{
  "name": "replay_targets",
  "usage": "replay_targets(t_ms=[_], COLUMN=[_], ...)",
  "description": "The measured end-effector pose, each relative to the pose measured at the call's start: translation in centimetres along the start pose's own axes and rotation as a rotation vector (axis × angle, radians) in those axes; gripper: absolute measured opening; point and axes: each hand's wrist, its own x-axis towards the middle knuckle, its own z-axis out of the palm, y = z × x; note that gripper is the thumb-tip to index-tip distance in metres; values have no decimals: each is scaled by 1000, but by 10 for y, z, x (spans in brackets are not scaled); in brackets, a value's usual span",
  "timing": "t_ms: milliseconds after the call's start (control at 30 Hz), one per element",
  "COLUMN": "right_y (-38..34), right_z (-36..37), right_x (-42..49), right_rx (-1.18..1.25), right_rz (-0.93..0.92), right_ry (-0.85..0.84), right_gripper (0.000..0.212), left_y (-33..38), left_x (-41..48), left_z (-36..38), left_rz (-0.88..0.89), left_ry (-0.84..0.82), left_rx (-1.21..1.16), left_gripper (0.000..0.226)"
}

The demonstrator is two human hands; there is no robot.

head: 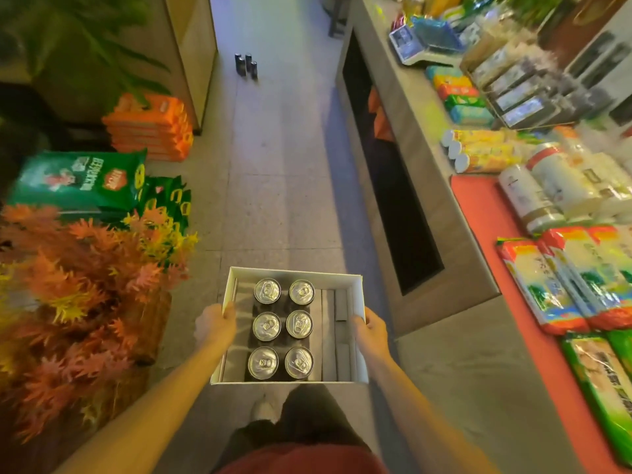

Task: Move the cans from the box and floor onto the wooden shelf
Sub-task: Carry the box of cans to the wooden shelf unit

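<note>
I carry a white cardboard box (297, 273) in front of my waist, above the aisle floor. Several silver-topped cans (282, 328) stand upright inside it in two columns. My left hand (215, 325) grips the box's left wall, with the thumb over the rim. On the opposite wall, my right hand (371, 331) holds the box the same way. Far down the aisle, a small cluster of dark cans (246, 65) stands on the floor beside a wooden cabinet (191, 46).
A grey counter (420, 172) with packaged goods and a red cloth (478, 217) runs along the right. On the left are orange artificial plants (85, 285), green snack bags (82, 179) and stacked orange packs (150, 128). The tiled aisle (273, 165) runs ahead between them.
</note>
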Motion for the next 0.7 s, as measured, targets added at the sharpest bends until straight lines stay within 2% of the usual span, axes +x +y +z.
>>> replay_targets(t_ms=[267,533,700], right_y=[-124,-252,-344], right_z=[48,83,90], right_x=[130,289,381], right_rx=[56,66,35], right_rz=[-74,-75,-121], right_ry=[-46,-136,-153], right_gripper=[16,15,16], left_y=[108,223,309], left_x=[146,305,386], left_z=[-20,-14,-18], left_rz=[38,-53,-40], left_ry=[80,120,119], left_rx=[65,63,26], left_gripper=[41,43,37])
